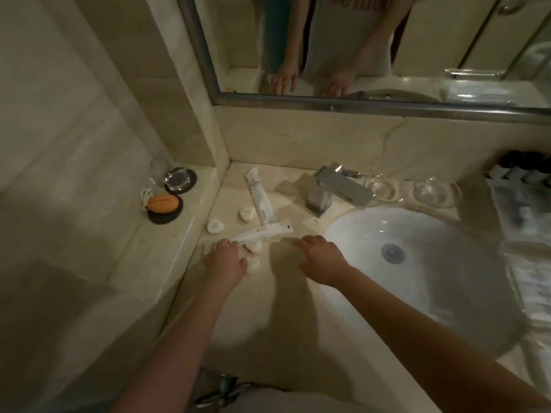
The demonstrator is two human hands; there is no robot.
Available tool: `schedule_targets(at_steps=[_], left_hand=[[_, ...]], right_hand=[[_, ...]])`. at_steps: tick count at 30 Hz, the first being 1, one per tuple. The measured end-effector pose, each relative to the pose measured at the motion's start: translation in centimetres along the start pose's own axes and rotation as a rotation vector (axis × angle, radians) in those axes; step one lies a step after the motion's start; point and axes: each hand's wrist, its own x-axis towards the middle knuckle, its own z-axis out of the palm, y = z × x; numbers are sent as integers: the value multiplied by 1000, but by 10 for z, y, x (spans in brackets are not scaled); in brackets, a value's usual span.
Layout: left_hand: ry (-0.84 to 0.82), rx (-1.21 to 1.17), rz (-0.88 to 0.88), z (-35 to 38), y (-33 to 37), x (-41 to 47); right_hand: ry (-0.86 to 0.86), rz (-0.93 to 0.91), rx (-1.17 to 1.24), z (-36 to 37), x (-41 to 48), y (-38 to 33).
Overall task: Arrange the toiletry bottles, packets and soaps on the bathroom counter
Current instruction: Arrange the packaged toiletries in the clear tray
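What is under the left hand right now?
The left hand lies over round wrapped soaps and the near end of a long white packet. Anything more beneath the palm is hidden.

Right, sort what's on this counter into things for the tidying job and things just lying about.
For the job: two long white packets, round wrapped soaps, dark-capped bottles.

Lying about: drinking glass, orange object on a dark coaster, two glass dishes, tap.

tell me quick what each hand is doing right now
Left hand: open, fingers resting on a long white packet.
Right hand: open, flat on the counter, holding nothing.
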Motion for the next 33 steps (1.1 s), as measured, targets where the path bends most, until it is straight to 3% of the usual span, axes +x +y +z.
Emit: schedule_targets(at_steps=[7,12,21,26,30,33], left_hand=[[-33,38,104,0,-30,39],[34,77,135,7,-35,51],[-1,-30,70,-15,-33,69],[-182,-371,118,-38,-16,73],[-191,-550,92,-43,-14,79],[-92,-620,35,-44,-24,83]], right_hand=[[-23,-17,-135,2,75,-30],[-27,-28,-239,16,100,-39],[29,-102,-148,-10,123,-30],[-49,-230,26,-65,134,-38],[186,-274,168,-81,147,-43],[324,-94,307,-65,152,-38]])
